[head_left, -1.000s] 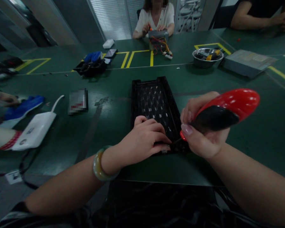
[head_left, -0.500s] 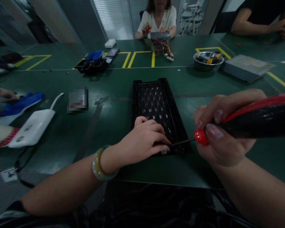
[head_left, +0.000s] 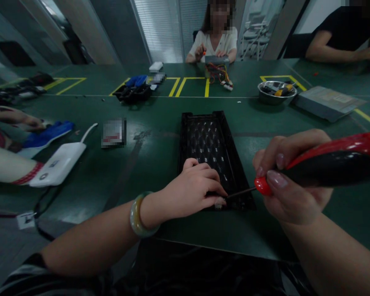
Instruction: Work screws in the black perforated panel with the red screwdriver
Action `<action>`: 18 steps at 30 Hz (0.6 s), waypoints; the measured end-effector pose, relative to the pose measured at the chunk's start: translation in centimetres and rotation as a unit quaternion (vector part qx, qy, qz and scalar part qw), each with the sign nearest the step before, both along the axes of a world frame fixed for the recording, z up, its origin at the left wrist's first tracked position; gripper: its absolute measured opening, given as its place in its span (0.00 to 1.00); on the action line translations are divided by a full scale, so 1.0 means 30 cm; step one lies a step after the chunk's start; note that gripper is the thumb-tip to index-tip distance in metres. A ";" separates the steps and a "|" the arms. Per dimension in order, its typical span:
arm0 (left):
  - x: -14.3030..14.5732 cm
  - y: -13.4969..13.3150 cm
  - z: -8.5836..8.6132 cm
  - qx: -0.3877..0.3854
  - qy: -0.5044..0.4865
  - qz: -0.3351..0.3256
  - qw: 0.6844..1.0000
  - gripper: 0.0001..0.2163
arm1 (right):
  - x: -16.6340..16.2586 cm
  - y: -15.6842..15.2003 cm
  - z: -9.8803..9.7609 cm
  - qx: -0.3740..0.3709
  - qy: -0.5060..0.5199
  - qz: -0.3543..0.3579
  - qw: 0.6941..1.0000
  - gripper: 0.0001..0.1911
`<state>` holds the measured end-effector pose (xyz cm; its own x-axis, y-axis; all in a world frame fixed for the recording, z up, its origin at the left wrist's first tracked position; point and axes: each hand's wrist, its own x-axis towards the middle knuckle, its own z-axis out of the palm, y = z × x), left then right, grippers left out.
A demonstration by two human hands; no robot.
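My left hand point(head_left: 194, 189) rests on the lower end of a black perforated plastic panel point(head_left: 208, 144), its fingers curled around a small metal part point(head_left: 218, 204), possibly a screw. My right hand point(head_left: 291, 181) grips a red-and-black screwdriver point(head_left: 333, 162) just above the panel's lower right corner. The thin shaft of the screwdriver point(head_left: 242, 192) runs left, and its tip reaches my left fingers. My left fingers hide the tip and most of the small part.
A co-worker across the table point(head_left: 212, 49) handles a grey unit with coloured wires. A steel bowl of tools point(head_left: 276, 92) and a grey flat box point(head_left: 328, 102) lie beyond the panel. To the left are a white adapter point(head_left: 58, 164), blue gloves point(head_left: 49, 133), and another person's arms.
My right hand has swung the screwdriver from a steep tilt to nearly level, bringing the shaft to my left fingers. My left hand stays on the panel. The view has shifted slightly.
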<state>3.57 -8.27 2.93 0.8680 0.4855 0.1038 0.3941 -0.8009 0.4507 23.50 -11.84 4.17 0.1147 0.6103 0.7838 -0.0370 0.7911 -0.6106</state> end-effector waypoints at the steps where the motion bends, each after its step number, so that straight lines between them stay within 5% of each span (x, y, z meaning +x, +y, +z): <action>1: -0.001 0.000 0.002 -0.005 -0.001 -0.001 1.000 0.08 | 0.002 -0.002 0.002 -0.015 -0.010 0.005 1.000 0.12; 5: -0.004 -0.001 0.007 -0.025 -0.011 -0.004 1.000 0.08 | 0.012 -0.014 -0.003 -0.087 -0.084 0.013 0.993 0.16; 13: -0.013 0.003 -0.010 -0.008 -0.026 0.007 1.000 0.10 | 0.015 -0.020 -0.040 -0.078 -0.136 0.001 0.988 0.17; 18: -0.014 0.007 -0.015 -0.003 -0.029 0.000 1.000 0.09 | -0.017 -0.013 -0.039 -0.084 -0.086 0.021 0.993 0.35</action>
